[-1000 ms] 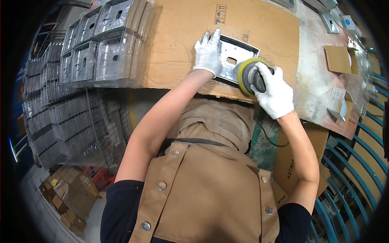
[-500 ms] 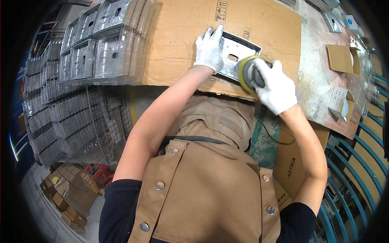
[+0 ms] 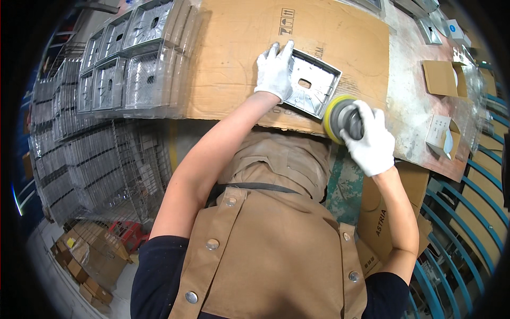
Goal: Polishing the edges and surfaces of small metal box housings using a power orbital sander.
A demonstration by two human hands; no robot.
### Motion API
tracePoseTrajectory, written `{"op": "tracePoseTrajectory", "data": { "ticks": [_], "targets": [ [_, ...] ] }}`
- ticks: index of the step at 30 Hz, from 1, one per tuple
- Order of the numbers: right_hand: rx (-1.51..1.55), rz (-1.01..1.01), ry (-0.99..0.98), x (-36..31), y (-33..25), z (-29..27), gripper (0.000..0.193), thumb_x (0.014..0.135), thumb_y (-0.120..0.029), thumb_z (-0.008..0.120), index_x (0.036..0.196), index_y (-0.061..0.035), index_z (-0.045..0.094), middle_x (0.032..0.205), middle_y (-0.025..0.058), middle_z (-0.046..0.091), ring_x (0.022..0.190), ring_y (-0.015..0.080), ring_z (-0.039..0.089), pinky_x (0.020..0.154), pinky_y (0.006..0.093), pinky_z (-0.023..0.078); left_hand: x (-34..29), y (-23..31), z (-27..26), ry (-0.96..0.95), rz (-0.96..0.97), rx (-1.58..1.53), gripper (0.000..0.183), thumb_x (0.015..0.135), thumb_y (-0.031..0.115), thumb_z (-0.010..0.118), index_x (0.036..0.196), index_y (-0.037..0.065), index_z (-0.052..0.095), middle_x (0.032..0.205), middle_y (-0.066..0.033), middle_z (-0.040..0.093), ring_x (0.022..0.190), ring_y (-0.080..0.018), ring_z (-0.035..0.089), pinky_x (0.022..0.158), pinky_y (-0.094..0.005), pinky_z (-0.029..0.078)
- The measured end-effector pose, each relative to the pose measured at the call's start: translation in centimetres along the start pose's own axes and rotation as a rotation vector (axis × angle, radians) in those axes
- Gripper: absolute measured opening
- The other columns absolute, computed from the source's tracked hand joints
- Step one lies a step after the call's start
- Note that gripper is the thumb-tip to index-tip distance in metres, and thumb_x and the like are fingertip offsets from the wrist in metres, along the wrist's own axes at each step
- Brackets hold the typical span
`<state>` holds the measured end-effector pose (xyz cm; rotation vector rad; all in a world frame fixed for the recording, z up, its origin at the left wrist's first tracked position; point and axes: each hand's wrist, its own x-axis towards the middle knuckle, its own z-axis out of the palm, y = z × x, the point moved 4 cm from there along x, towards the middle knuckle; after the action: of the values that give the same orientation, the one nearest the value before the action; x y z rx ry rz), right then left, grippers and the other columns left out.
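A shallow rectangular metal housing (image 3: 313, 85) lies on the cardboard, its hollow side up, with an oblong hole in its floor. My left hand (image 3: 274, 72), in a white glove, grips the housing's left wall, fingers pointing away from me. In my gloved right hand (image 3: 372, 141) is a round power sander (image 3: 344, 121) with a dark grey body and a yellow-green disc. It is tilted beside the housing's near right corner, over the cardboard's front edge. Whether disc and corner touch, I cannot tell.
Stacked metal housings in clear plastic trays (image 3: 141, 58) stand at the left. A flat cardboard sheet (image 3: 228, 69) covers the worktop. Small open cartons (image 3: 440, 80) sit to the right, near blue curved bars (image 3: 467, 212). A wire cage (image 3: 141, 175) is below left.
The sander in my right hand has moved right and toward me, off the housing's right side. More of the housing's interior shows. My left hand stays at the left wall.
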<state>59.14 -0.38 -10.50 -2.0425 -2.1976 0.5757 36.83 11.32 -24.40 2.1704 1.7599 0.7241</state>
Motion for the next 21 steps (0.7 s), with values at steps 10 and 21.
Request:
{"op": "tracePoseTrajectory", "data": {
  "ticks": [10, 21],
  "targets": [
    [-0.051, -0.166, -0.21, 0.0, -1.7, 1.3, 0.069, 0.079, -0.012, 0.067, 0.144, -0.0218, 0.048, 0.118, 0.0258, 0.052, 0.09, 0.0436, 0.067, 0.078, 0.0508, 0.058, 0.1, 3.5, 1.7, -0.086, 0.126, -0.076, 0.064, 0.091, 0.01, 0.056, 0.154, 0.015, 0.044, 0.147, -0.0317, 0.049, 0.132, -0.0507, 0.046, 0.115, -0.0533, 0.031],
    [-0.206, -0.099, 0.092, 7.0, 4.6, -2.3, 0.054, 0.081, -0.025, 0.078, 0.131, -0.0165, 0.057, 0.106, 0.0213, 0.061, 0.103, 0.0405, 0.063, 0.091, 0.0477, 0.053, 0.7, 3.8, 1.4, -0.143, 0.123, -0.057, 0.063, 0.092, 0.016, 0.06, 0.153, 0.017, 0.046, 0.149, -0.0294, 0.049, 0.131, -0.0517, 0.046, 0.115, -0.0535, 0.033]
  ]
}}
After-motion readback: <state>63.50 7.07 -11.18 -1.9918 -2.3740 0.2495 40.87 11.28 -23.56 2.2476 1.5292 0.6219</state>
